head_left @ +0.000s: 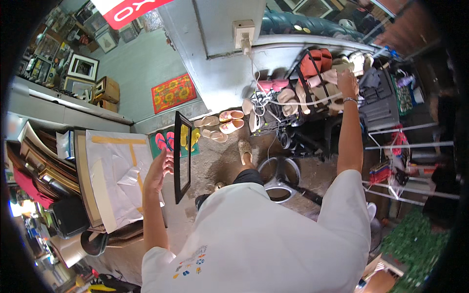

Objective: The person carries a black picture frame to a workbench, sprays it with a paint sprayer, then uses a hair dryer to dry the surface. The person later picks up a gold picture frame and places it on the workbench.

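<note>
My left hand point(157, 172) is closed on the side of a black picture frame point(177, 158), which stands upright and nearly edge-on, its opening showing the floor and slippers behind. My right arm stretches far forward, with a bracelet at the wrist. My right hand point(348, 84) is over a rack crowded with shoes, beside pale shoes point(330, 76) and a white cable point(312, 102). Its fingers are small and mostly turned away, so their grip cannot be made out.
Sandals and clogs point(231, 126) line the doorway by a red floral mat point(174, 93). A grey metal base point(279, 179) stands near my foot. Leaning boards and wrapped panels point(115, 176) fill the left. A white wire rack point(410, 146) is at right.
</note>
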The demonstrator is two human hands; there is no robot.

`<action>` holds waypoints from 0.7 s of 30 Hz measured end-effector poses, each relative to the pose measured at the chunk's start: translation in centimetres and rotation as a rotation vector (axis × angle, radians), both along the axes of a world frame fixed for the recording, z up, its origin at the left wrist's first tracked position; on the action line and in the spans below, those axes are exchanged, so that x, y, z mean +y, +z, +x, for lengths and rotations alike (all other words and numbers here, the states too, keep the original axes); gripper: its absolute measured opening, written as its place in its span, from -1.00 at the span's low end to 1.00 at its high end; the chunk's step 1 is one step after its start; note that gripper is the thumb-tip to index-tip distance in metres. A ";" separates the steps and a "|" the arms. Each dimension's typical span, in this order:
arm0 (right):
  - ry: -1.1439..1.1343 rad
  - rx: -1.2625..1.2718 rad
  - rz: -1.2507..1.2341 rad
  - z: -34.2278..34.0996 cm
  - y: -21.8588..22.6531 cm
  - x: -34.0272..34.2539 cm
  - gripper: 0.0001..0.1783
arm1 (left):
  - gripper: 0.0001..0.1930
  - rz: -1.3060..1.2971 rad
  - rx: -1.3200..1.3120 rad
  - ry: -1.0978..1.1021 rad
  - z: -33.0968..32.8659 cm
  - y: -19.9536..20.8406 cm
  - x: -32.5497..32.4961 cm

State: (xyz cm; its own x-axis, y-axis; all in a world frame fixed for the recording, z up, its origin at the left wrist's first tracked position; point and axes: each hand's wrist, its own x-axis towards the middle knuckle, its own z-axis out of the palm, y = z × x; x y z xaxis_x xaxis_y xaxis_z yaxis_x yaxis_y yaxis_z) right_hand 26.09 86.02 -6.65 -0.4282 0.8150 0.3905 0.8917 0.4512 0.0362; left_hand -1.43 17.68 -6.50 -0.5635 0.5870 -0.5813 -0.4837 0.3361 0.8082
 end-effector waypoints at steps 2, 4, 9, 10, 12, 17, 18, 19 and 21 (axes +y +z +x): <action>0.008 -0.237 -0.178 0.0 -2.7 6.7 -0.54 | -0.50 -0.008 0.003 0.003 -1.0 0.4 3.5; -0.005 -0.372 -0.359 0.5 -6.8 11.8 -0.51 | -0.49 -0.031 0.003 -0.005 -1.9 1.4 6.1; 0.042 -0.583 -0.697 -0.1 -11.2 15.8 -0.22 | -0.53 -0.025 -0.047 0.054 -3.1 4.7 11.5; 0.065 -0.584 -0.756 -0.9 -10.8 15.8 -0.21 | -0.55 -0.020 -0.041 0.066 -3.3 5.3 12.3; 0.099 -0.596 -0.783 -1.7 -10.1 16.6 -0.21 | -0.59 0.001 -0.059 0.127 -3.8 5.5 13.0; 0.016 -0.011 -0.846 6.8 -11.7 20.7 -0.40 | -0.64 0.103 -0.078 0.128 -5.3 6.3 17.0; -0.120 0.155 -0.943 4.9 -9.0 17.5 -0.46 | -0.63 0.085 -0.064 0.128 -5.2 7.0 17.0; -0.138 0.228 -0.974 6.6 -7.0 16.9 -0.54 | -0.62 0.100 -0.070 0.093 -5.7 6.9 17.6; -0.100 0.571 -0.960 4.0 -1.9 10.4 -0.63 | -0.60 0.101 -0.065 0.070 -5.9 7.1 18.0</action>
